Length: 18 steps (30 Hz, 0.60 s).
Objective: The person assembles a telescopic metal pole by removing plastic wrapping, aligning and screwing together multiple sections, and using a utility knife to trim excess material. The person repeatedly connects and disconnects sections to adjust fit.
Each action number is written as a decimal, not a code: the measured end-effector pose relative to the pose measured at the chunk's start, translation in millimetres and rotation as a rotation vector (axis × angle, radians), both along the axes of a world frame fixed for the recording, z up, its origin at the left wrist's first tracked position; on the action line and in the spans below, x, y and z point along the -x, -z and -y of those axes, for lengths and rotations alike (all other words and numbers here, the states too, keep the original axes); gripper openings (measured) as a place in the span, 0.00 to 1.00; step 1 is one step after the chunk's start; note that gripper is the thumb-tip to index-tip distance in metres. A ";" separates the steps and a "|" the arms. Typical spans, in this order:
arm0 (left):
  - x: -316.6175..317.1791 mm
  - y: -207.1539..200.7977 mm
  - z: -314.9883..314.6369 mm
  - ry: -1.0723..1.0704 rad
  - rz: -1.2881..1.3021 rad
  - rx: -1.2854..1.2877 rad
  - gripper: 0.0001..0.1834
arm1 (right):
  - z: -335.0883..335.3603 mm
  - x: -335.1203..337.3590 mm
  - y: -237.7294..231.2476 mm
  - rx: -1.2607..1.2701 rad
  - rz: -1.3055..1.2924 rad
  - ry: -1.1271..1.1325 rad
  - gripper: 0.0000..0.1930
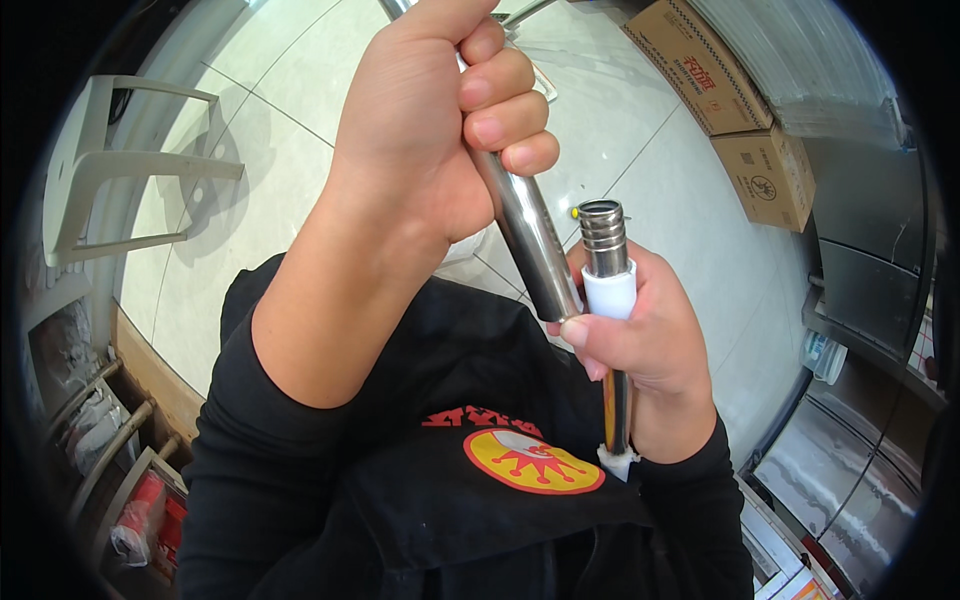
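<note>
- Closed in a fist, the left hand (435, 135) is gripping a smooth, shiny steel tube (530, 235), which is slanting down toward the right hand (655, 325).
- Right of the tube, the right hand is wrapping around a ribbed metal pipe (604, 240) in a white sleeve (610, 293).
- Fingers are hiding the tube's middle; the upper edge is cutting off its top. The right hand is obscuring how the pipe is meeting the striped shaft (619, 410).
- Beyond the tube, upper right, a cardboard box (698, 65) is standing.

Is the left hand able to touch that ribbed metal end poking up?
Probably yes: the ribbed metal end stands uncovered above the white sleeve. But the left hand is wrapped around a shiny tube, so it may need to let go.
</note>
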<state>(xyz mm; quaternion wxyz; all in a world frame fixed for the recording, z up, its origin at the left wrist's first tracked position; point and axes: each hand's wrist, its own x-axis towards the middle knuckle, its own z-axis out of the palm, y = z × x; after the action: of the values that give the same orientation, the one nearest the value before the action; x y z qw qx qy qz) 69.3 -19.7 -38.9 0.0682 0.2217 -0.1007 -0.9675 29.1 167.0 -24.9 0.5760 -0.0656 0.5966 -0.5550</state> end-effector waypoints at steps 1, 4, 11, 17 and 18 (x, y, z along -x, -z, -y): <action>-0.1 -0.8 -0.3 -0.004 0.012 -0.016 0.23 | 0.1 -0.4 -0.2 -0.002 -0.001 -0.002 0.14; -0.3 -2.2 -0.8 -0.011 0.040 -0.033 0.22 | 0.3 -1.4 -1.0 -0.001 -0.001 0.000 0.15; -0.2 5.3 -1.5 -0.054 0.167 0.039 0.23 | -0.1 -2.6 0.6 -0.012 0.011 -0.006 0.15; -0.7 16.4 15.9 0.191 -0.359 0.082 0.20 | -1.4 0.2 4.8 -0.015 -0.003 -0.047 0.16; 0.1 18.1 15.8 0.074 -0.182 0.134 0.24 | -3.2 2.5 6.4 0.020 -0.009 -0.074 0.16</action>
<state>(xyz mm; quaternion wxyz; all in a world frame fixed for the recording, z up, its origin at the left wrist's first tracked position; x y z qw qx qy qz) 69.1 -35.5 -57.0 0.0560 0.1242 -0.1666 -0.9766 26.5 170.2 -31.3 0.5927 -0.0960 0.5909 -0.5389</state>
